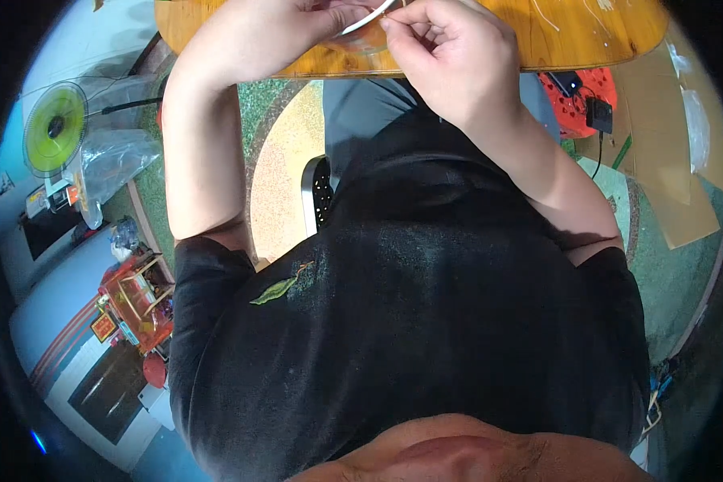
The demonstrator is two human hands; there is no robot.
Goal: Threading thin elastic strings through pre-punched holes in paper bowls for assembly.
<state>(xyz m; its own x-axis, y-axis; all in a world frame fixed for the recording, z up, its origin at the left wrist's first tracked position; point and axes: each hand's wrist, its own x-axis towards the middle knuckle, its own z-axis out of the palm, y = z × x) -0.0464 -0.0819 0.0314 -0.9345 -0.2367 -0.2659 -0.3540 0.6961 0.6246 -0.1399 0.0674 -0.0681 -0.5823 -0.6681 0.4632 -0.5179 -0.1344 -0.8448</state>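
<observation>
Top centre of frame, over the bench (586, 40): my left hand (273, 32) & right hand (450, 56) together pinch a thin white strip (367, 18), prob. light, bendy—best held near ends.

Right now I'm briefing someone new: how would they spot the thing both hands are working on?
Find the wooden table at the top. At its near edge, the left hand and right hand pinch a thin white strip, curved and pale against the orange-brown wood.
</observation>
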